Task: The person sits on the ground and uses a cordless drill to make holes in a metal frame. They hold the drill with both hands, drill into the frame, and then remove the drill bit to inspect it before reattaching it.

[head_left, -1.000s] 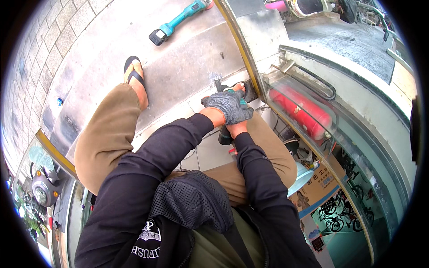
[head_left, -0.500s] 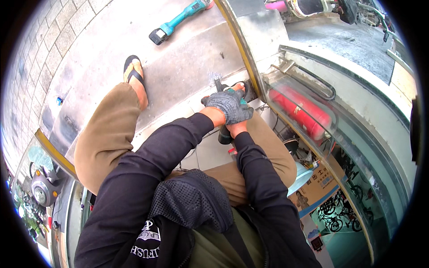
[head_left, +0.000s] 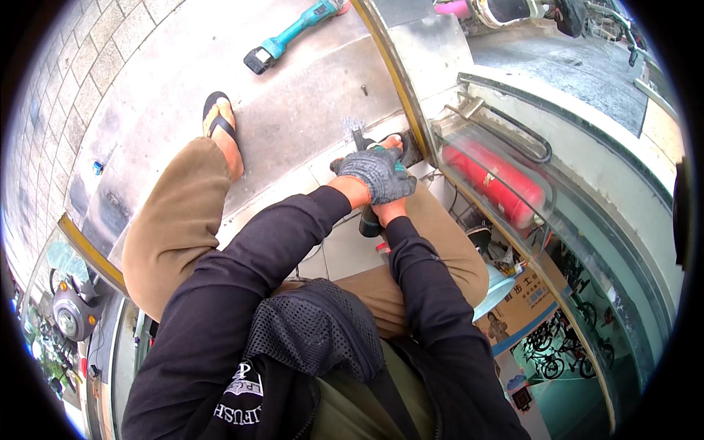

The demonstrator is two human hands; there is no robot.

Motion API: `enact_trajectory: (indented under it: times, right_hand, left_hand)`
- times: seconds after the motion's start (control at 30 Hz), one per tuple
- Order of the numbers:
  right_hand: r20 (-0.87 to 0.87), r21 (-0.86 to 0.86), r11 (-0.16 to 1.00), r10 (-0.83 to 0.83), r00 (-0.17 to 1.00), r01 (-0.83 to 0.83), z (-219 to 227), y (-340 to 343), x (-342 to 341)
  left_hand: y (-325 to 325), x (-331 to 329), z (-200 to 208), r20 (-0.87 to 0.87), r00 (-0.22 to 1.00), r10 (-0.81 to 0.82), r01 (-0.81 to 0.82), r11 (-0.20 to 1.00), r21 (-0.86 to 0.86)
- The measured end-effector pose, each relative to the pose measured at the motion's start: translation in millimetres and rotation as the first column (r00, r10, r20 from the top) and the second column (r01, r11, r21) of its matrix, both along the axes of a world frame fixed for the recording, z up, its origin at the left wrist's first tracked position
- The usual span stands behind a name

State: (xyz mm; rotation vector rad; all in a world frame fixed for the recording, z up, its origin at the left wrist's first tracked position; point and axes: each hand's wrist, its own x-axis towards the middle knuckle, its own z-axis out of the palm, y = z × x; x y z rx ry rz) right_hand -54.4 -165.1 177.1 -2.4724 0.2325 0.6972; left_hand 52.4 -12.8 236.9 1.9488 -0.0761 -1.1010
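My left hand [head_left: 364,170], in a grey knit glove, is closed around a dark power tool. Its black rounded end [head_left: 369,224] shows below my hands, and its dark front part [head_left: 358,138] points at the edge of the step. Close under the left hand is my right hand [head_left: 400,192], also gloved and closed on the tool, with most of its fingers hidden. The tool's exact kind is covered by the gloves. Pale dust [head_left: 352,123] lies on the step in front of the tool, beside my sandalled right foot [head_left: 394,141].
A teal cordless tool [head_left: 290,37] and a small bolt [head_left: 364,90] lie on the grey step [head_left: 293,110]. To the right, a red cylinder [head_left: 493,182] sits behind a glass panel with a yellowish metal frame [head_left: 396,66]. A cardboard box [head_left: 532,301] stands beside my right knee.
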Motion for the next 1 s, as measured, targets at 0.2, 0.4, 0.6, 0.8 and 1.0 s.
enact_trajectory:
  times: [0.2, 0.4, 0.6, 0.8, 1.0]
  right_hand:
    - [-0.044, 0.032, 0.998, -0.049, 0.998, 0.05, 12, 9, 8]
    - [-0.074, 0.059, 0.986, -0.152, 0.986, 0.156, 8, 7, 5]
    - [-0.001, 0.033, 0.998, -0.053, 0.999, 0.053, -1, 0, 1]
    - [0.0, -0.027, 1.0, -0.003, 1.0, 0.003, 2, 7, 3]
    - [-0.048, 0.04, 0.993, -0.111, 0.993, 0.113, -5, -1, -1]
  left_hand:
    - [5, 2, 1, -0.006, 1.0, 0.007, -0.007, 1.0, -0.007]
    - [5, 3, 6, -0.016, 1.0, 0.004, -0.004, 1.0, 0.011]
    - [3, 1, 6, -0.039, 0.999, -0.028, 0.027, 1.0, -0.01]
    - [3, -5, -3, 0.028, 0.999, 0.021, -0.021, 1.0, -0.018]
    - [4, 3, 5, -0.022, 1.0, -0.012, 0.012, 1.0, -0.015]
